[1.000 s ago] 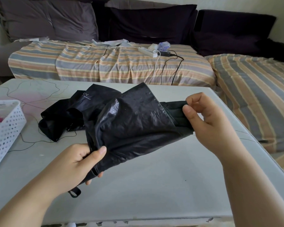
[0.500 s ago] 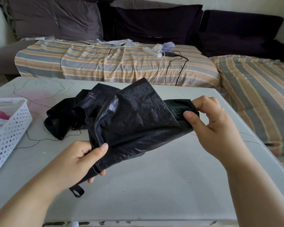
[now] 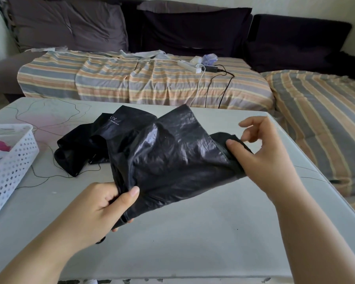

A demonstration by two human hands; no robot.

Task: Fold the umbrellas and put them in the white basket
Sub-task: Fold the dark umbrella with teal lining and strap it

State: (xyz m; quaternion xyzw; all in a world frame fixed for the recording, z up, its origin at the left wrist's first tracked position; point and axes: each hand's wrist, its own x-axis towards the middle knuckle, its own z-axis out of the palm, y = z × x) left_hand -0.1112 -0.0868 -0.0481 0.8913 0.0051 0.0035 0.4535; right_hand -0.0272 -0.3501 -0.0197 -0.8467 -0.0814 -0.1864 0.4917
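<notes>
Gripping the handle end of the black umbrella (image 3: 168, 158) in my left hand (image 3: 103, 208) keeps it anchored above the table (image 3: 193, 232), while my right hand (image 3: 262, 152) pinches the canopy's far edge under the thumb, other fingers loose, to pull a pleat flat, I'd guess. White basket (image 3: 10, 160) waits at far left, so it's an easy drop once it's folded.

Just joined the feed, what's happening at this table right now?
A person is folding a black umbrella over the table. The left hand grips its near end, and the right hand pinches a canopy edge at the far end. The white basket sits at the left, with something pink inside.
</notes>
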